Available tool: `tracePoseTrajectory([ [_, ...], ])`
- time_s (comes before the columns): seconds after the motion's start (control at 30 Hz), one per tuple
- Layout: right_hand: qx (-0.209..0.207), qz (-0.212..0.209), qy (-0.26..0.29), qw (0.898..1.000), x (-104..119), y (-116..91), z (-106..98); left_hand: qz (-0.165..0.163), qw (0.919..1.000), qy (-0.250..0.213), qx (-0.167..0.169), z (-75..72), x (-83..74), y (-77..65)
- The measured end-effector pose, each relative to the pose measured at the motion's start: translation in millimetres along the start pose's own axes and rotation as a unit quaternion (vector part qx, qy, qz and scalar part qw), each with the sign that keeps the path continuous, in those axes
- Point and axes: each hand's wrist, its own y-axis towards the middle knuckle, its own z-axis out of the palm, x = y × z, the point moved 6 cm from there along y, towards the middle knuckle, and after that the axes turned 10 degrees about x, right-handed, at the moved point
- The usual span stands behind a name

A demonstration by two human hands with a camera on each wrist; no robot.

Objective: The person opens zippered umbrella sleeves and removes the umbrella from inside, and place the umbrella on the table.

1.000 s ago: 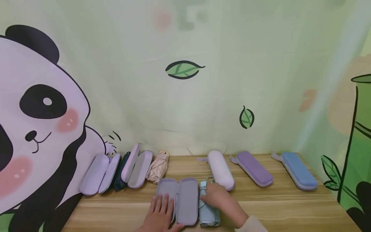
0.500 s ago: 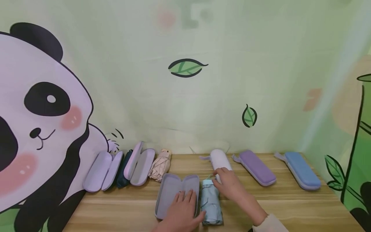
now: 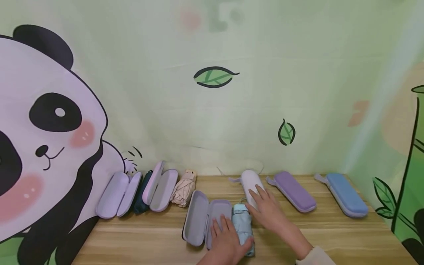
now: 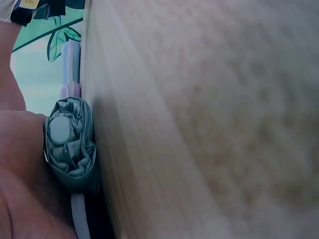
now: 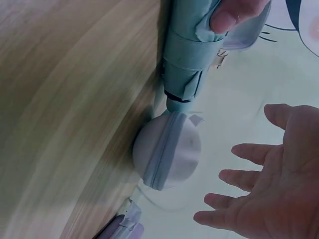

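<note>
A grey-lined glasses case lies unfolded on the table in the head view, its left half tilted up. My left hand rests with straight fingers on its right half, thumb across a folded light-blue umbrella lying alongside. In the left wrist view the umbrella's bundled end sits beside the hand. My right hand is spread, holds nothing, and overlaps the near end of a white zipped case. The right wrist view shows its fingers apart from the umbrella and white case.
Along the back left stand two opened lilac cases, with a dark navy folded umbrella between them, and a beige folded umbrella. A purple case and a blue case lie at the right on the wooden table.
My left hand has slid right from the case's left half to its right half and the umbrella. My right hand has let go of the umbrella's top and moved right, fingers spreading.
</note>
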Motion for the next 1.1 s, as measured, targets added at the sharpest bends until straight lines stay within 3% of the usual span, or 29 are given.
tracePoseTrajectory([
  [0.43,0.010,0.010,-0.004,1.000,-11,-8,5,-0.009,0.9991,-0.021,-0.034,-15.5,13.7,13.8],
  [0.7,0.017,0.028,0.002,0.999,-17,-7,3,0.007,0.9995,-0.014,-0.027,-26.0,20.9,48.0],
  [1.1,0.024,0.025,0.007,0.999,-14,-4,7,0.001,0.9998,-0.005,-0.021,-37.4,33.2,87.6],
])
